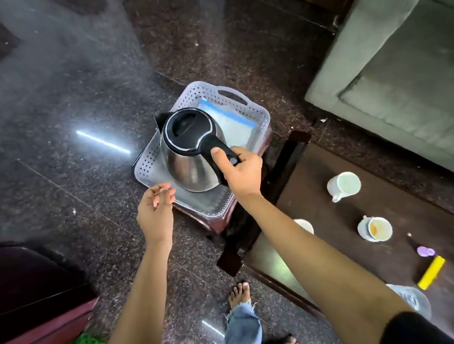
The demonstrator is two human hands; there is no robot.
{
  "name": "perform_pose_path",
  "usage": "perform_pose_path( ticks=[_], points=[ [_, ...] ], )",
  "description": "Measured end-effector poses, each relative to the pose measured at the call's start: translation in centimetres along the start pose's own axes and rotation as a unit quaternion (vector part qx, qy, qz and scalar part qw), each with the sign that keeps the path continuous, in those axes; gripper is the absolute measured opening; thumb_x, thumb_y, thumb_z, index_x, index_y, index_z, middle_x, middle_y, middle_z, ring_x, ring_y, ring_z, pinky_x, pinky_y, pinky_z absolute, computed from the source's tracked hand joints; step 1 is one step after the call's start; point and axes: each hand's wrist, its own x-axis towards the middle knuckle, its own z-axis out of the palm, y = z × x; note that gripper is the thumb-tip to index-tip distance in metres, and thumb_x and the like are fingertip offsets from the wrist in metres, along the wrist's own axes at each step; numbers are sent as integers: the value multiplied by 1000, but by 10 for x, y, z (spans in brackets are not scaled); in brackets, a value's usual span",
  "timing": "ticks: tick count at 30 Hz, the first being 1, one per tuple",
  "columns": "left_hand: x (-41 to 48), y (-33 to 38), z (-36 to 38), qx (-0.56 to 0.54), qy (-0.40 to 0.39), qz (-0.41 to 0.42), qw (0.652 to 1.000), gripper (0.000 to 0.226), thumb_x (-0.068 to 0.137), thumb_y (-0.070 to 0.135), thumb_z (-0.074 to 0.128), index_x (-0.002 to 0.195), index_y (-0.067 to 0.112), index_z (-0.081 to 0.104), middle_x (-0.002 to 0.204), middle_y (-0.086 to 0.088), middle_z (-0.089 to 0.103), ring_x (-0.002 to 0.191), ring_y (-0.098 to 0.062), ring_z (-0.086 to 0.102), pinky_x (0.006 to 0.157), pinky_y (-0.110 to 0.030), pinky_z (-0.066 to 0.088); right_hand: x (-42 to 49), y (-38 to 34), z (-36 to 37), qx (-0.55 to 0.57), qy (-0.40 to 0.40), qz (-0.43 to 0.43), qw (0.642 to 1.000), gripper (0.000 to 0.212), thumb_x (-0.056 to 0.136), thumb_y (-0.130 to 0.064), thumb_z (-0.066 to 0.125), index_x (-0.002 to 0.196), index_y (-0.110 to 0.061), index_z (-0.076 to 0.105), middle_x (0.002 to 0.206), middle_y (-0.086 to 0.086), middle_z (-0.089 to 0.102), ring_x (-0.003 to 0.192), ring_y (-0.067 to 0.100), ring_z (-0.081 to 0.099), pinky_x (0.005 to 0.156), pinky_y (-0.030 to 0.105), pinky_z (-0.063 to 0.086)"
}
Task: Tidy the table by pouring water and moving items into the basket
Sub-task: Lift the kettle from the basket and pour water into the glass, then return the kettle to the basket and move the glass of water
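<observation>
Kettle (192,150) over basket (252,110), left of table (328,216)

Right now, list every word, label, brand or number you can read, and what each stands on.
None can be read.
The kettle shows no legible brand, the clear pouch in the basket no visible print; the yellow item on the table is too blurred.

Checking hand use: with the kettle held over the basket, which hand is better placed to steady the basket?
Left. The left hand is free, beside the near rim of the basket. The right hand grips the kettle by its handle.
</observation>
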Motion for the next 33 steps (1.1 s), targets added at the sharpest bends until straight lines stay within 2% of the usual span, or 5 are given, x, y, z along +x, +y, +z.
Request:
perform_pose_path(
  ticks=[4,16,24,28,33],
  points=[
    [8,-9,-7,-15,14,-13,1000,12,92,8,56,101,7,64,91,-4,67,82,-9,63,75,-20,49,2,13,21,-30,-9,14,999,43,71,-56,60,40,-32,43,36,-10,29,42,7,27,45,27,25],
    [1,-22,-2,5,19,-20,1000,12,94,12,54,99,15,64,92,1,69,82,-5,64,72,-15,50,4,24,36,-48,-44,23,998,44,69,-61,56,46,-30,35,41,-11,29,40,7,28,43,25,27],
    [-26,-17,20,21,-14,-9,1000,12,94,15,54,94,19,66,95,-1,70,84,-8,65,81,-25,50,5,17,18,-128,-130,50,982,52,80,-67,54,69,-16,54,53,-6,52,55,14,51,57,33,45],
    [-49,-12,44,22,-42,9,999,12,94,13,53,93,18,64,96,-4,70,85,-11,65,81,-26,50,-4,4,-22,-127,-69,-15,989,56,77,-68,51,96,-15,60,91,-4,61,97,15,53,84,30,45],
    [-95,-18,96,49,-120,46,991,14,93,12,55,90,22,64,91,-6,70,83,-14,64,81,-30,51,-35,8,-115,-159,35,-110,980,48,82,-52,58,109,-12,57,103,-1,58,101,15,47,89,28,41]
  ],
)
